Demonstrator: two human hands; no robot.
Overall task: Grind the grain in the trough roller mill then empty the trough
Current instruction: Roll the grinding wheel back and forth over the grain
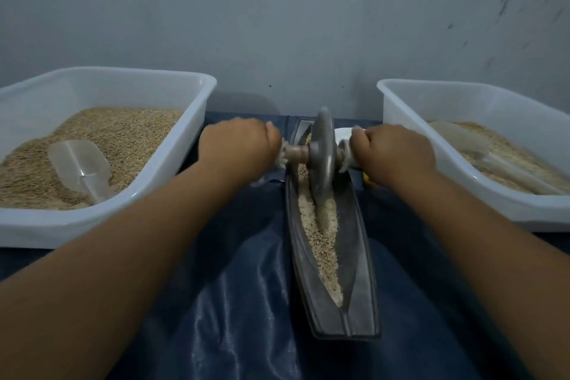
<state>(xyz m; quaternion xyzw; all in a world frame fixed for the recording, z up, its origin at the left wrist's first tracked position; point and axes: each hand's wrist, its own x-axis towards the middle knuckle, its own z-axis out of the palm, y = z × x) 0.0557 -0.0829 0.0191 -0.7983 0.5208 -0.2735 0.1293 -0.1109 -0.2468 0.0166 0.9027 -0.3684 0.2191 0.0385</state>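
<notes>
From the head camera, the trough (357,287) is lying on a blue sheet (234,302), holding crushed grain (324,234). The wheel (322,151) is standing upright in the trough's far end. The left hand (237,148) is gripping the handle left of the wheel; the right hand (394,151) is gripping the handle on its right. Left of the trough, a bin (101,222) is holding grain and a scoop (81,166); another bin (456,194) is sitting to the right.

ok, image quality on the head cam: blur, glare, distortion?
Head view: dim, bluish, flat light; motion blur on the roller wheel and around both hands' fingers, left, right; soft sheen on the dark floor sheet; wide-angle stretch splays the forearms and bows the tub rims.
</notes>
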